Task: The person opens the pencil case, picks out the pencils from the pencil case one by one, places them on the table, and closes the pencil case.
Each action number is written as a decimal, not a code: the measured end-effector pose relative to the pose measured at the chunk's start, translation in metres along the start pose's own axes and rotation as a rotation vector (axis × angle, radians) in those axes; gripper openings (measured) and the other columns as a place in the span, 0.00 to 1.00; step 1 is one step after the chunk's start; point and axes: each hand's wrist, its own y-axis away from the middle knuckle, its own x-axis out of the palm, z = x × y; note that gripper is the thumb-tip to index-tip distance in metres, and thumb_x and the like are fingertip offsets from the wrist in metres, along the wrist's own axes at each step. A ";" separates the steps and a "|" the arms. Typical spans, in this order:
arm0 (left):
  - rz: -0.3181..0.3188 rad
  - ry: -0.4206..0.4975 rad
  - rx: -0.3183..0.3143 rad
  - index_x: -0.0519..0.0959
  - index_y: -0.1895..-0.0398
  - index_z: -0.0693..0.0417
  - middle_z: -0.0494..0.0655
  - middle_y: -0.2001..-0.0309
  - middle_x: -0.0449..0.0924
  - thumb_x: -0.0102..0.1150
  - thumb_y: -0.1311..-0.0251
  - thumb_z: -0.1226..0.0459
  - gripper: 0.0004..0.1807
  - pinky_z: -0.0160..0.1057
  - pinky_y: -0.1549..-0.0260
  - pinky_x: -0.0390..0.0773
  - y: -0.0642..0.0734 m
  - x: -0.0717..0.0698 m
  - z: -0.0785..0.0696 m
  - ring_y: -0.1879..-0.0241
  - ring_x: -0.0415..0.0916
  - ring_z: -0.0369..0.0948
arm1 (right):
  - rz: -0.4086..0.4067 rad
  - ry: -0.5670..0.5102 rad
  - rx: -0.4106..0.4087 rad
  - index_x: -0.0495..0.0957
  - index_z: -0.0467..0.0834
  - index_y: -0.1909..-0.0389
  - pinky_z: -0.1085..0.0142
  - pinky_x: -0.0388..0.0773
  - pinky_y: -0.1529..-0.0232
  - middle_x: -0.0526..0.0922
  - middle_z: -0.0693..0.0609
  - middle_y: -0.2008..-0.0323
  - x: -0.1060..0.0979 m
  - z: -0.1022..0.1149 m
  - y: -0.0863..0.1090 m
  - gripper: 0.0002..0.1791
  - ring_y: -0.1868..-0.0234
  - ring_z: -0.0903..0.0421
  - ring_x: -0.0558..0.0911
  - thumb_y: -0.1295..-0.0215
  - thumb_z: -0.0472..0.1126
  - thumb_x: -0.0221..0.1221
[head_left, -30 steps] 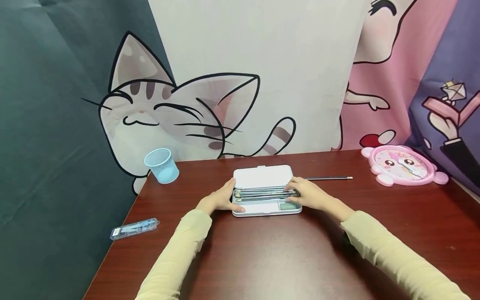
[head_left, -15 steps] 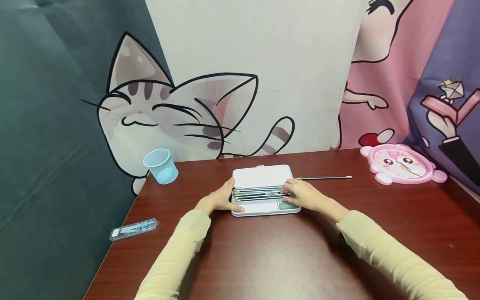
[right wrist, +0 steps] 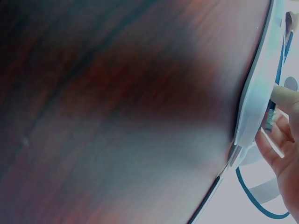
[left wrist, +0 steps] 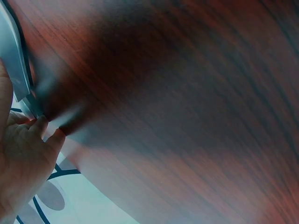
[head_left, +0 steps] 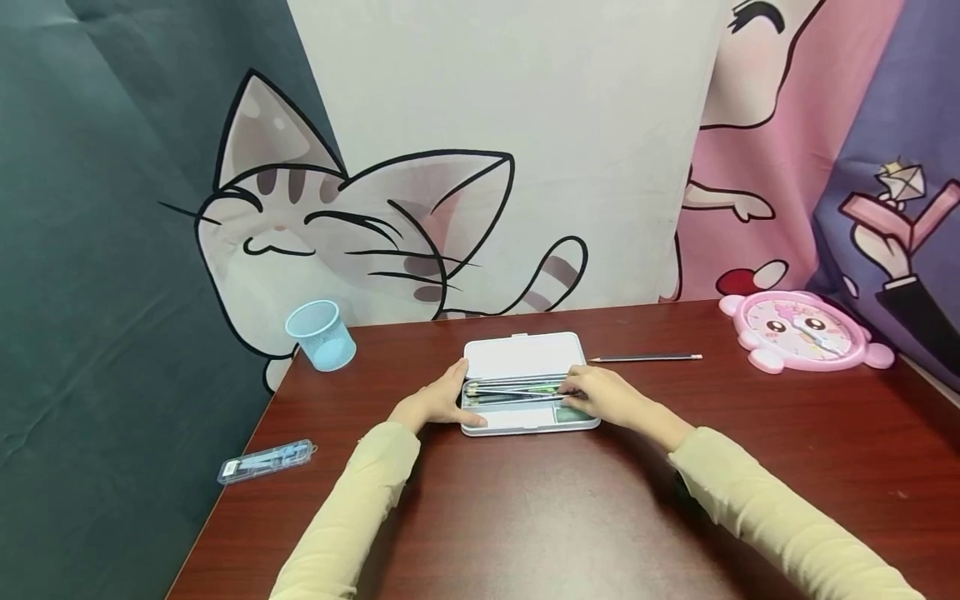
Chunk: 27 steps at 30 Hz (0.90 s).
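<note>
A white pencil case (head_left: 517,418) lies with its lid (head_left: 522,356) folded back on the table. Several pencils (head_left: 513,388) lie lengthwise inside it, some crossing at a slant. My left hand (head_left: 435,400) grips the case's left end, thumb over the front rim and fingers at the far side; in the left wrist view that hand (left wrist: 25,158) touches the case's corner. Over the right part of the case, my right hand (head_left: 611,394) pinches a pencil near its end. Thumb and fingers of the right hand (right wrist: 287,135) close around that end in the right wrist view.
A loose dark pencil (head_left: 648,358) lies right of the lid. A pink clock (head_left: 806,331) is at the back right. A light blue cup (head_left: 321,335) stands at the back left, with a clear case of blue items (head_left: 267,461) by the left edge of the table (head_left: 540,517).
My right hand has shifted slightly left over the case, its fingers drawing together on a pencil. The pencils inside have shifted. My left hand stays at the left end.
</note>
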 end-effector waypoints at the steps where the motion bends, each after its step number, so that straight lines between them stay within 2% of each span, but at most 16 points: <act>1: -0.001 0.000 0.001 0.38 0.28 0.59 0.52 0.27 0.36 0.67 0.57 0.44 0.62 0.61 0.39 0.54 0.000 0.000 0.000 0.29 0.43 0.49 | -0.014 -0.004 -0.002 0.83 0.45 0.68 0.68 0.74 0.69 0.79 0.56 0.71 0.000 0.000 0.000 0.06 0.70 0.61 0.78 0.46 0.42 0.64; 5: -0.001 0.004 0.000 0.38 0.28 0.59 0.52 0.27 0.36 0.67 0.57 0.44 0.62 0.61 0.39 0.53 0.000 0.001 0.000 0.29 0.44 0.50 | -0.078 -0.072 0.016 0.84 0.45 0.70 0.70 0.71 0.71 0.79 0.57 0.73 0.000 -0.003 0.001 0.06 0.73 0.62 0.76 0.48 0.41 0.65; 9: 0.002 0.015 -0.004 0.37 0.28 0.59 0.52 0.27 0.36 0.67 0.57 0.44 0.62 0.61 0.38 0.53 0.001 0.000 -0.001 0.29 0.43 0.49 | -0.125 -0.220 0.035 0.85 0.42 0.70 0.72 0.70 0.74 0.80 0.55 0.74 -0.005 -0.010 0.003 0.05 0.74 0.64 0.74 0.49 0.37 0.65; 12: 0.000 0.022 -0.003 0.37 0.28 0.59 0.53 0.27 0.36 0.67 0.57 0.45 0.62 0.62 0.39 0.53 0.002 0.000 -0.001 0.29 0.43 0.49 | -0.178 -0.289 0.026 0.84 0.40 0.71 0.73 0.70 0.75 0.80 0.53 0.75 -0.011 -0.019 0.008 0.05 0.75 0.66 0.73 0.51 0.34 0.66; 15: -0.006 0.022 0.001 0.37 0.29 0.60 0.53 0.27 0.36 0.67 0.57 0.45 0.62 0.62 0.39 0.53 0.002 0.000 -0.001 0.29 0.44 0.50 | -0.246 -0.288 0.019 0.84 0.40 0.73 0.73 0.69 0.75 0.80 0.54 0.77 -0.020 -0.033 0.018 0.05 0.75 0.67 0.72 0.54 0.31 0.67; 19: -0.008 0.015 0.000 0.37 0.29 0.60 0.53 0.27 0.37 0.67 0.57 0.45 0.62 0.63 0.40 0.54 0.001 0.001 -0.001 0.29 0.44 0.50 | -0.316 -0.234 0.039 0.84 0.40 0.75 0.74 0.68 0.75 0.80 0.55 0.79 -0.036 -0.057 0.039 0.06 0.76 0.69 0.71 0.58 0.29 0.68; 24: -0.004 0.013 -0.009 0.37 0.28 0.59 0.52 0.27 0.36 0.67 0.57 0.44 0.62 0.63 0.39 0.53 0.001 0.001 0.000 0.29 0.43 0.49 | -0.352 -0.164 0.138 0.84 0.38 0.76 0.77 0.66 0.75 0.81 0.53 0.80 -0.055 -0.090 0.070 0.07 0.77 0.71 0.71 0.59 0.28 0.68; 27: 0.001 0.015 -0.009 0.37 0.28 0.59 0.52 0.27 0.36 0.67 0.57 0.44 0.62 0.62 0.39 0.53 0.001 0.002 -0.001 0.29 0.43 0.49 | -0.340 -0.128 0.210 0.84 0.38 0.76 0.79 0.64 0.75 0.81 0.51 0.80 -0.061 -0.106 0.087 0.06 0.77 0.73 0.70 0.59 0.28 0.68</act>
